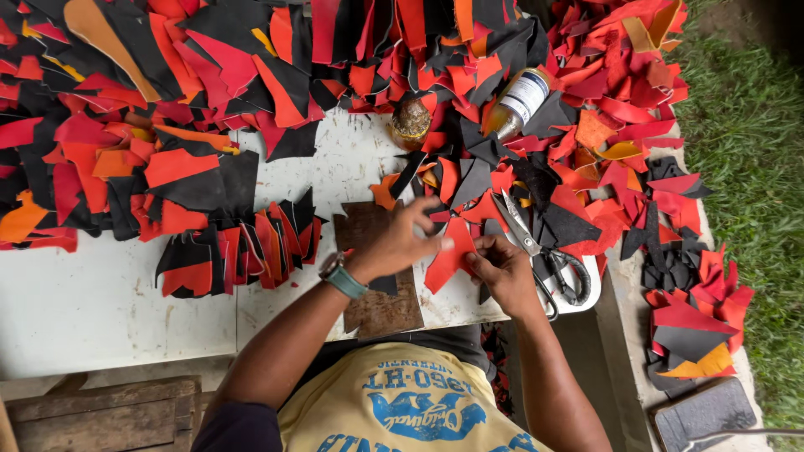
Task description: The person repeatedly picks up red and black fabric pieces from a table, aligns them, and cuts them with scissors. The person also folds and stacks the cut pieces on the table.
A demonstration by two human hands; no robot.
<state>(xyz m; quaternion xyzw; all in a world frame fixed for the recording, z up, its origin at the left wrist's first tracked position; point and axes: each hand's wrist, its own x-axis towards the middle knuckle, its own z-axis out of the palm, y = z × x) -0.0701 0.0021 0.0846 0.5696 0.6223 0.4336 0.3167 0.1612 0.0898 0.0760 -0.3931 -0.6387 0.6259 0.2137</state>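
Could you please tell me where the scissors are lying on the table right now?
In the head view, the scissors lie on the white table, just right of the right hand, among red and black scraps, below the bottle.

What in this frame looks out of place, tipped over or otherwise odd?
A bottle with a white label lies on its side among the red and black scraps, half buried. More scraps sit off the white table on the ledge by the grass. Both hands pinch one red piece; scissors lie beside them.
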